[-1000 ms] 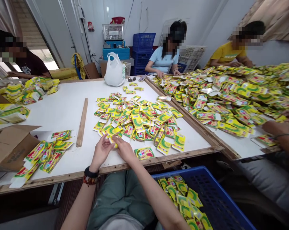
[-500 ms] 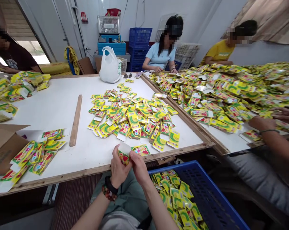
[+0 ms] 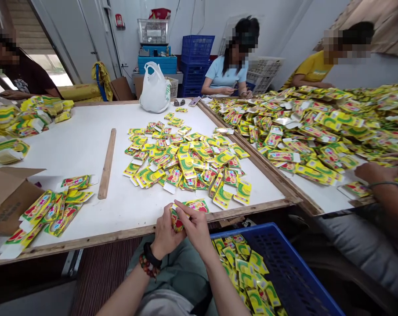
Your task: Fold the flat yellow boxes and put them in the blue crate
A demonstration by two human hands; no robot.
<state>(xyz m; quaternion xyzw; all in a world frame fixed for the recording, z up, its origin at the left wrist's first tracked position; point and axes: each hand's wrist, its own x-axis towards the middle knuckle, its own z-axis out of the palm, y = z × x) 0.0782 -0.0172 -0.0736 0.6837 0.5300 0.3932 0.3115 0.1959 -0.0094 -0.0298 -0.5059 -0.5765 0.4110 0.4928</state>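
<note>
Near the front edge of the white table [image 3: 129,210], a small printed carton [image 3: 177,219] in yellow, red and green is held between both hands. My left hand [image 3: 166,235] wraps around its side, with a black band and a beaded bracelet on the wrist. At the carton's top end, the fingers of my right hand [image 3: 197,226] press on it, covering part of it. Just beyond the hands lies another carton [image 3: 198,205], partly hidden by my right hand. Behind it spreads a loose pile of similar cartons [image 3: 186,164].
A blue crate [image 3: 304,272] of cartons stands below the table edge at right. A wooden strip [image 3: 107,164] lies on the table, left of the pile. Farther left are a cardboard box [image 3: 8,206] and more cartons [image 3: 59,206]. Several people work around the tables.
The carton's white top flap, standing open before, is no longer visible. My right hand has moved up over that end. The whole view has shifted slightly.
</note>
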